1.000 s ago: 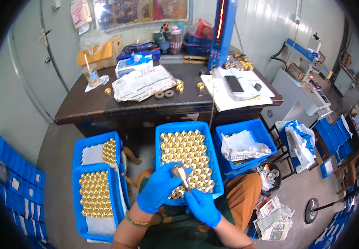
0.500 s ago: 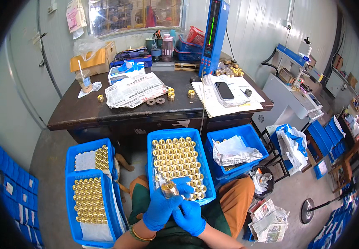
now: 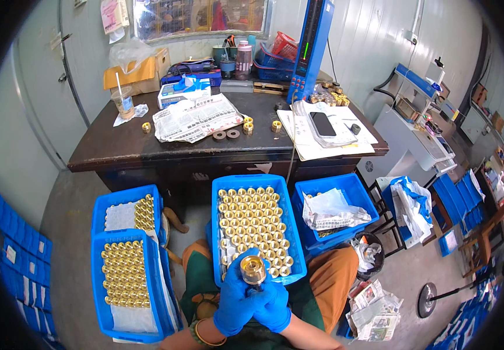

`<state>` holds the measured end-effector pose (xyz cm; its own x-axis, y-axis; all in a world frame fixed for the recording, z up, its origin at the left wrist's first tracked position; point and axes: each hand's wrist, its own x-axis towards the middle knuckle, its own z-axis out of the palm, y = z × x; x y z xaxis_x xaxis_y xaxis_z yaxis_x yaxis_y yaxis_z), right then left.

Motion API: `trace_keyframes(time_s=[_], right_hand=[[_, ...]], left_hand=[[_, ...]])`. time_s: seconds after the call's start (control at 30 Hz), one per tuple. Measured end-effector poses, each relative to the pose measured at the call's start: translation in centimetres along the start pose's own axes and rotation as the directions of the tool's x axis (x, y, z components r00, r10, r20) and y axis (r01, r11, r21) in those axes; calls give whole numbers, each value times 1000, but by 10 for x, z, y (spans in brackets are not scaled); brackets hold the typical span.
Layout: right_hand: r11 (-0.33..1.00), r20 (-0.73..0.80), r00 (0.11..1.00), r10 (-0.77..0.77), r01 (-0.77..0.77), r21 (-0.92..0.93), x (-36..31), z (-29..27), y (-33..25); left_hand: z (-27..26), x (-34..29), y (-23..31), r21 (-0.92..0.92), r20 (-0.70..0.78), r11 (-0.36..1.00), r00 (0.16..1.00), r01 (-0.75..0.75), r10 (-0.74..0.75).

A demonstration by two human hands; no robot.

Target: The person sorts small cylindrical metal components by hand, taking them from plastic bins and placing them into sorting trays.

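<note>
Both my hands wear blue gloves and are pressed together over my lap, at the near edge of a blue crate (image 3: 300, 263). In my left hand (image 3: 232, 308) is a brass ring fitting (image 3: 253, 268), its open end facing up. A dark metallic piece (image 3: 255, 287) shows just under the fitting, between the hands; its kind is hidden. My right hand (image 3: 273, 308) is closed around that spot, and its fingers partly cover what it holds. Rows of brass fittings (image 3: 250, 213) stand upright in the crate just beyond my hands.
Two blue crates with more brass fittings stand left, the nearer crate (image 3: 96, 291) lined with paper. To the right is a paper-covered crate (image 3: 374, 217). The dark desk (image 3: 164, 157) ahead carries newspaper (image 3: 193, 116), a phone (image 3: 322, 123) and a tall blue gauge column (image 3: 310, 52).
The brass fitting has moved slightly right and turned from lying tilted to facing open end up. My right hand has closed in against the left. The whole view has shifted slightly.
</note>
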<state>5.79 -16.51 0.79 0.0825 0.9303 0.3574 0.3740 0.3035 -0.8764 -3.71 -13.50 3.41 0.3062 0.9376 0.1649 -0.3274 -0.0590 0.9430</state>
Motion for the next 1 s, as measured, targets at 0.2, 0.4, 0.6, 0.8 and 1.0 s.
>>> trace_keyframes(time_s=[0.2, 0.4, 0.6, 0.8, 1.0], right_hand=[[1000, 84, 996, -15, 13, 20, -2, 9, -3], [998, 209, 977, -52, 56, -12, -6, 31, 5], [947, 91, 946, -312, 302, 107, 10, 39, -7], [934, 38, 934, -356, 353, 63, 3, 33, -13], [957, 110, 951, -288, 281, 77, -10, 39, 0]], left_hand=[[-8, -4, 0, -260, -128, 964, 988, 55, -91], [-26, -18, 8, -30, -186, 997, 981, -64, 58], [-41, -25, 11, 105, -35, 983, 988, -148, 152], [-30, -32, 10, 2, -40, 993, 992, -116, 116], [-35, -37, 16, -286, -15, 951, 993, -120, 121]])
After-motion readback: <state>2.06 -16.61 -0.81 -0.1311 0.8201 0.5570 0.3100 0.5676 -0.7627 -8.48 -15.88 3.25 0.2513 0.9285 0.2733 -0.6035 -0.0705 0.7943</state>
